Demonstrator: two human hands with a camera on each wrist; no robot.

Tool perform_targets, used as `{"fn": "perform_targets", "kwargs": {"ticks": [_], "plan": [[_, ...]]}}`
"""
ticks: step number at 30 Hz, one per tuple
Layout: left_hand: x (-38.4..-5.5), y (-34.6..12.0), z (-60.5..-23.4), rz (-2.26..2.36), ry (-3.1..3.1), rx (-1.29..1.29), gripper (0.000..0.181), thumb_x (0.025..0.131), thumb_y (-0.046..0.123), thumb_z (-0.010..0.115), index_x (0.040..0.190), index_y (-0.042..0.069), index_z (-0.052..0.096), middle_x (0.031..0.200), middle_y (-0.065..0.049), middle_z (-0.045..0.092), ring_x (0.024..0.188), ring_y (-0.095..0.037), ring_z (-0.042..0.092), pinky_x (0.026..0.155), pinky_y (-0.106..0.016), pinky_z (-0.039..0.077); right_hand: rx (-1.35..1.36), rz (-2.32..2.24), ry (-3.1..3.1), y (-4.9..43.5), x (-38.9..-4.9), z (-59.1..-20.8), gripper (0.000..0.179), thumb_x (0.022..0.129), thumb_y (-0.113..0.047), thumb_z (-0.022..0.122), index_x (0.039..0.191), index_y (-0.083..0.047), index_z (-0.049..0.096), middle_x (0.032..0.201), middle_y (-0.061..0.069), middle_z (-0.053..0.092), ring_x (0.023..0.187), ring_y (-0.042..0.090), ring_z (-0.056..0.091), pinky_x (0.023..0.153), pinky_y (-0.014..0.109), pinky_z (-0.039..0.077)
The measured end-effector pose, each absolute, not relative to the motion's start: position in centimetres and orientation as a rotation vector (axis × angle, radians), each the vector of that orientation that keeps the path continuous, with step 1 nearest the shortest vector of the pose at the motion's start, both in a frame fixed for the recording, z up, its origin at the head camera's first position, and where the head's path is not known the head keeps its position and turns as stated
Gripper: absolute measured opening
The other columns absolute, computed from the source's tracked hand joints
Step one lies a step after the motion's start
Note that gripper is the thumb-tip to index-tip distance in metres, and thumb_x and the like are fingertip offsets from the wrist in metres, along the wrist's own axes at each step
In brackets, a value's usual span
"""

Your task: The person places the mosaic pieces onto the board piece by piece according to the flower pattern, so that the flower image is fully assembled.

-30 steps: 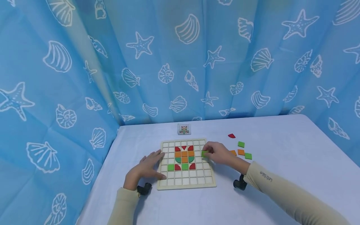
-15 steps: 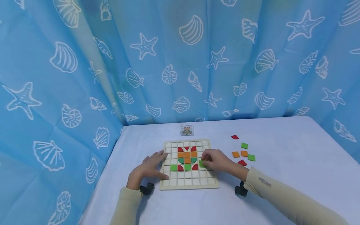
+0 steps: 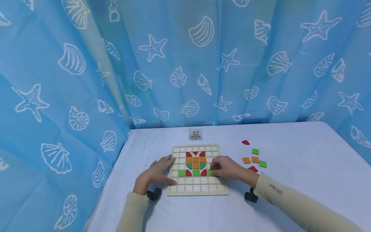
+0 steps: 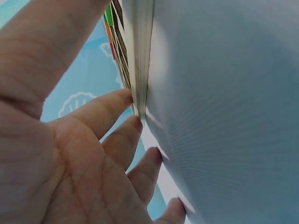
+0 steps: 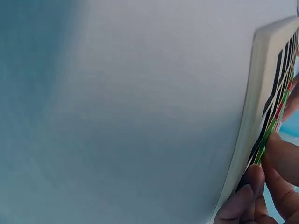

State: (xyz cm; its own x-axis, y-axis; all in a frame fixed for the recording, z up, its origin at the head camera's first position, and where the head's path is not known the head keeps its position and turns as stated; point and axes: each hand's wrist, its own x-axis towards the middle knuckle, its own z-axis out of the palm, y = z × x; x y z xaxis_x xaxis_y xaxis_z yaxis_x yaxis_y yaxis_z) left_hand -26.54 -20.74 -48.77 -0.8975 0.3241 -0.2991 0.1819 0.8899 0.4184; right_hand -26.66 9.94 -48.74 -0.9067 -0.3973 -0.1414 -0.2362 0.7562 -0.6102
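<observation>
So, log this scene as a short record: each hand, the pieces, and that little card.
Left hand: fingers spread, touching the left edge of the grid board
Right hand: pinching a green tile over the board's right side; seating unclear
Pieces on board: red, orange and green
Loose pieces: two red, two orange, two green, right of the board
Picture card: beyond the board
</observation>
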Motion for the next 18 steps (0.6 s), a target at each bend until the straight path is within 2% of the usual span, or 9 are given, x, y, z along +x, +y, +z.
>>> {"fn": "perform_targets", "kwargs": {"ticks": [18], "plan": [[-26.62,-20.54,-48.78,0.522,2.688,0.326,0.104,0.072,0.048,0.085,0.156,0.022,0.031,0.166,-0.003,0.022,0.154,-0.030,0.014,0.123,-0.059,0.009,-0.436,-0.974,2.594,9.88,-27.14,-48.93,0.013,0.084,-0.007,0.077,0.088,-0.013,0.066,0.078,-0.001,0.058,0.077,0.014,0.053,0.070,0.025,0.046]]}}
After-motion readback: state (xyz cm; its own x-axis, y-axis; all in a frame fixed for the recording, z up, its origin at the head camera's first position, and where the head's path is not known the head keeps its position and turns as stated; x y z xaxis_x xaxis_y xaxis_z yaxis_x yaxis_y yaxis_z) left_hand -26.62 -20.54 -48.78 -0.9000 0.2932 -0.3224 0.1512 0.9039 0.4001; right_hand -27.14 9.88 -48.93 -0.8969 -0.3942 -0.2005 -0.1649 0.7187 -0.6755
